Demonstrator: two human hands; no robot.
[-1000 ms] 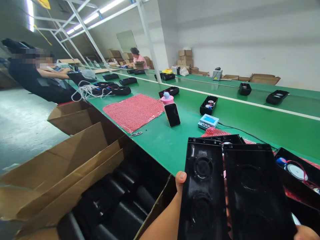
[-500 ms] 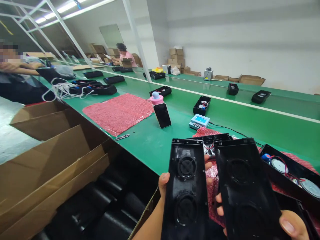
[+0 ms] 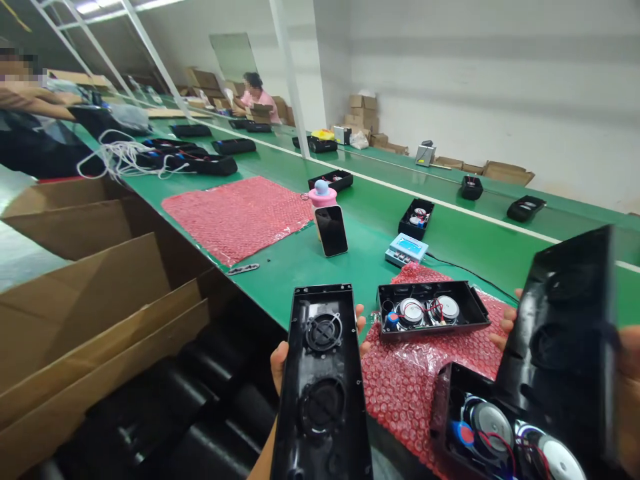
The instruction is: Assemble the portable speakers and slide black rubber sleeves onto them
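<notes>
My left hand [image 3: 281,367] grips a long black plastic speaker housing [image 3: 327,363] by its sides, its inner face with two round grilles turned toward me. At the right, my right hand [image 3: 629,373] is closed round a similar black speaker housing [image 3: 555,333], tilted and slightly blurred. Beneath it lies an open speaker box [image 3: 443,413] with two silver drivers, red wires and a blue part, partly covered by the held housing. Behind, another open speaker box [image 3: 433,327] with two drivers rests on red bubble wrap [image 3: 400,380].
A blue-and-white device with a screen [image 3: 406,249] and a phone [image 3: 331,230] leaning on a pink bottle [image 3: 323,193] stand on the green table [image 3: 275,273]. A cardboard box [image 3: 95,300] of black housings is lower left. Two other people [image 3: 260,100] sit farther off.
My two hands have moved apart, the left housing shifting left and the right one swinging right and up. Both open speaker boxes on the bubble wrap now show more fully.
</notes>
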